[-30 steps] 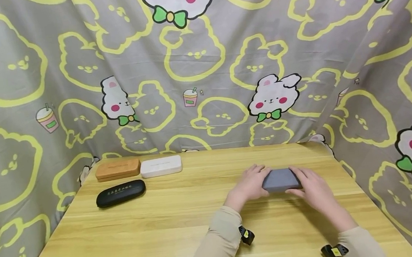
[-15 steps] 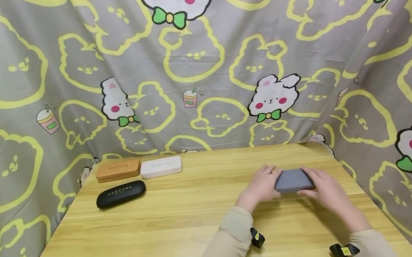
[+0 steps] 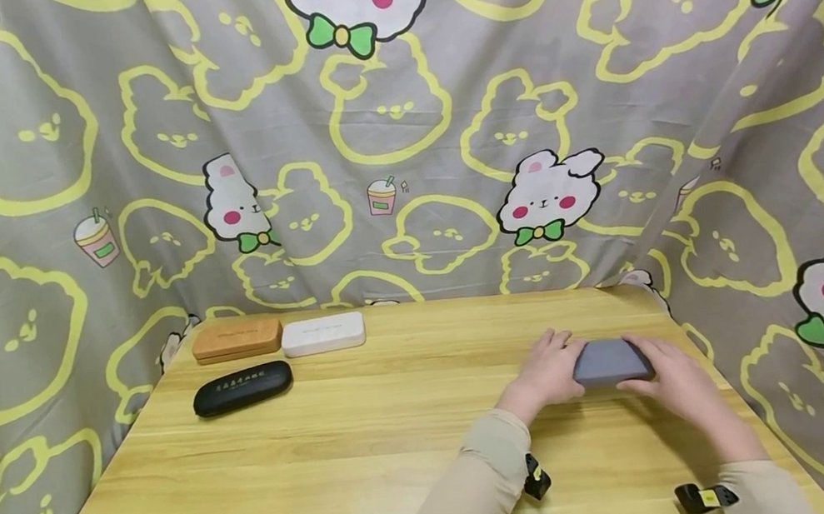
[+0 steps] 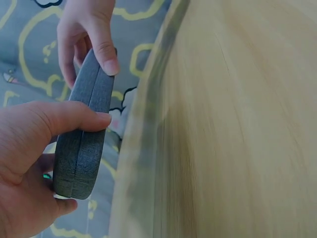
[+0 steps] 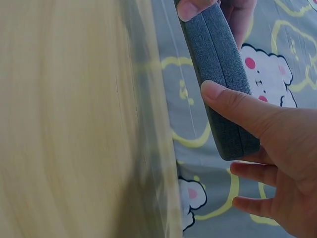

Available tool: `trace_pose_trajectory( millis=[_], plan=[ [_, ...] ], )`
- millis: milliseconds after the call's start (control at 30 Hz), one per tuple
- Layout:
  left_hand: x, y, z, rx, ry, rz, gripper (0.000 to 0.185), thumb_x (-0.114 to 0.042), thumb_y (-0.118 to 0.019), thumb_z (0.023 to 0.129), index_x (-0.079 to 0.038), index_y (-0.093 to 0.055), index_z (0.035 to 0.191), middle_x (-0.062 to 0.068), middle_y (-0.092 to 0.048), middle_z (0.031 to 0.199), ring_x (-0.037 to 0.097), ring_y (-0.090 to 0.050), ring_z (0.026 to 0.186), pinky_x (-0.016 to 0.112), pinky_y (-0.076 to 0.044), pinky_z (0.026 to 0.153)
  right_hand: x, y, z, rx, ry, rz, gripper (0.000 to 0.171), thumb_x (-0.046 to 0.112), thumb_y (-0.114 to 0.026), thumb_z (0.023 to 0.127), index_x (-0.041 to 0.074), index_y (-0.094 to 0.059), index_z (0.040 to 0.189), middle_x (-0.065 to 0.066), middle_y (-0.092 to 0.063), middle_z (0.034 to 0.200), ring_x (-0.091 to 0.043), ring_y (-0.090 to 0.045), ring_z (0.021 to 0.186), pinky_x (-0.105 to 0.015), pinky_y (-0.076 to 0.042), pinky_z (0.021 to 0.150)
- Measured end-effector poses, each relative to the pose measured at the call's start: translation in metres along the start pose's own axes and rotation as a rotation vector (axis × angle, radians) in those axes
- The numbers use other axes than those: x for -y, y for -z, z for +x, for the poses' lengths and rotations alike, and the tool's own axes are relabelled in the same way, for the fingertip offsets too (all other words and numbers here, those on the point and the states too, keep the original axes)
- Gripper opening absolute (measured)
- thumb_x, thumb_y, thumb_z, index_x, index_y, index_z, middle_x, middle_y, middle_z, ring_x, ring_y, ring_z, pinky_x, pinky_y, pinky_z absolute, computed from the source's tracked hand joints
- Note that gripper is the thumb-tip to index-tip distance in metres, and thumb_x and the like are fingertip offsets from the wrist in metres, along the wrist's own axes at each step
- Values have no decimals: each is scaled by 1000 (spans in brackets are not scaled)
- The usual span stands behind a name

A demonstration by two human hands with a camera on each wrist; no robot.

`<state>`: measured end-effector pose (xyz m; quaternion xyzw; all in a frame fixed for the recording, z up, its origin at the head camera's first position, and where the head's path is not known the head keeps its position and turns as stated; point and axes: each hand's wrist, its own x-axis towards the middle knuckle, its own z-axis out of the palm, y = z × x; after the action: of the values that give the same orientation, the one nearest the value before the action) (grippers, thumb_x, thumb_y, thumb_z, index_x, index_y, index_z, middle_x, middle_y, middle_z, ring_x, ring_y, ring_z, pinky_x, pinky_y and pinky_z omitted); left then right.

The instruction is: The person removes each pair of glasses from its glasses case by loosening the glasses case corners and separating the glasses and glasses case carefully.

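Clearly the grey case is behaving as a light, stiff shell: it is keeping its flat, rounded shape under the grip, and its woven fabric cover looks matte enough to give the skin some purchase rather than slip. The short ends seem the sensible places to take hold, with thumbs along the seam that is running round its edge, and that is how it is being held. It is sitting low and right of centre in the head view, just above the table, near the far right corner.

The left hand is gripping one end, its thumb pressing across the seam in the left wrist view; the right hand is clasping the other end, thumb on the edge and fingers curling behind.

Well apart, at the left of the frame, a black case, a brown case and a white case are lying on the table, with a cartoon-print cloth hanging behind.
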<state>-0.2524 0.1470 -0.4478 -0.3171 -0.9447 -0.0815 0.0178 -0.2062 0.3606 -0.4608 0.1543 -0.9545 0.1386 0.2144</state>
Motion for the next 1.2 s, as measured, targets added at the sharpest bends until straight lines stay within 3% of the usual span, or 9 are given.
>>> trace_pose_trajectory(
  millis=[233, 533, 767, 1200],
  plan=[
    [-12, -5, 11, -6, 1, 16, 78, -45, -76, 81, -30, -39, 148, -7, -40, 153, 16, -32, 146, 30, -25, 121, -14, 3, -1, -1, 7, 15, 79, 24, -90, 63, -1, -53, 128, -32, -64, 114, -50, -60, 100, -60, -48, 79],
    [-23, -16, 21, 1, 12, 1, 78, -45, -76, 80, -31, -39, 148, -10, -42, 151, 13, -35, 144, 26, -22, 121, -26, 11, -6, 134, -100, 34, 80, 32, -86, 69, 1, -50, 133, -33, -58, 124, -51, -54, 108, -65, -45, 78],
    [-32, -23, 23, -4, 8, 3, 77, -46, -76, 80, -31, -40, 146, -11, -47, 147, 7, -40, 140, 25, -23, 121, -36, 10, -11, 128, -94, 46, 79, 30, -88, 65, 0, -53, 129, -33, -59, 121, -49, -55, 106, -61, -46, 80],
    [-50, -35, 28, 29, 54, -7, 71, -43, -76, 81, -32, -43, 143, -13, -51, 142, 4, -43, 136, 24, -24, 120, -50, 9, -18, 273, -200, 100, 84, 38, -85, 70, -1, -49, 136, -37, -54, 126, -52, -54, 109, -60, -46, 82]
  ],
)
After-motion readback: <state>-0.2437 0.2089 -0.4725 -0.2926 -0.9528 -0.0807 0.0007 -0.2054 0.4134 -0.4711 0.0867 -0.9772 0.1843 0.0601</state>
